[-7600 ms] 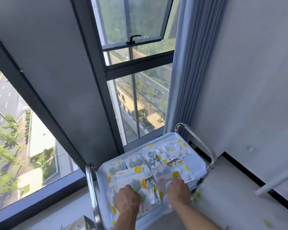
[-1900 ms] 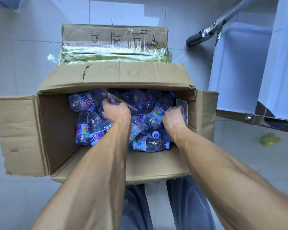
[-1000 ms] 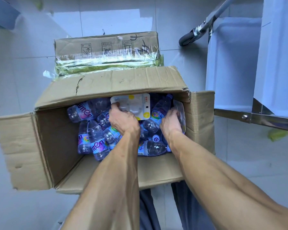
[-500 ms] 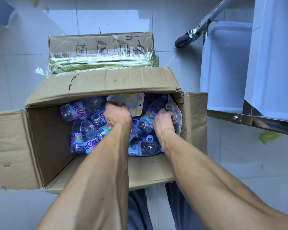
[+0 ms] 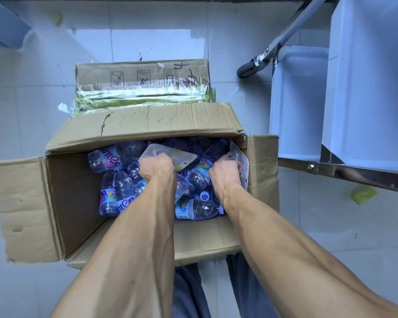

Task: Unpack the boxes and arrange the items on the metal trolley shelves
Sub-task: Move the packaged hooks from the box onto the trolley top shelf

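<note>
Head cam looking straight down into an open cardboard box point(image 5: 78, 203) sitting on a pale tiled floor point(image 5: 319, 226), flaps folded out on all sides. It's packed with small plastic water bottles point(image 5: 122, 191) lying every which way, purple and blue labels all over. Both hands are down among them. Left hand point(image 5: 156, 168) has its fingers curled round the near end of a flat blister pack point(image 5: 168, 153), white card with yellow dots, which lies tilted across the bottles near the middle of the box. Right hand point(image 5: 225, 171) grips a second blister pack point(image 5: 241, 166) that stands on edge right against the box's right wall. Can't make out what's inside either pack.

Behind the open box there's a second cardboard box point(image 5: 143, 76), closed, with shiny tape along its near edge and handling symbols printed on top. Over on the right is the metal trolley point(image 5: 342, 173): steel frame rail, pale shelves, and a grey caster wheel point(image 5: 246, 71) on the floor. A few green scraps point(image 5: 363, 193) lie on the tiles.
</note>
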